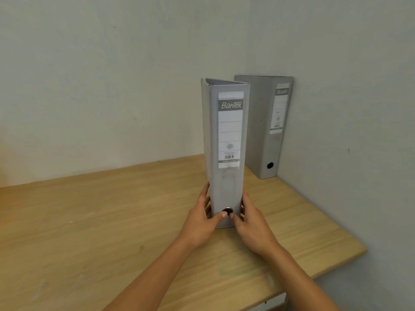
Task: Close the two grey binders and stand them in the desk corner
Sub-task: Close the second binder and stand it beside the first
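Observation:
A grey binder (226,189) with a Bantex spine label stands upright and closed in the middle of the wooden desk (89,221), spine toward me. My left hand (202,223) grips its lower left side, thumb by the metal finger hole. On the lower right side my right hand (251,225) holds it, thumb also at the hole. A second grey binder (262,131) stands closed and upright in the desk's far right corner, against the wall, apart from the first.
Pale walls meet at the far right corner behind the second binder. The desk's right edge runs along the wall, and its front right corner (359,252) is rounded. Bare wood stretches to the left of the held binder.

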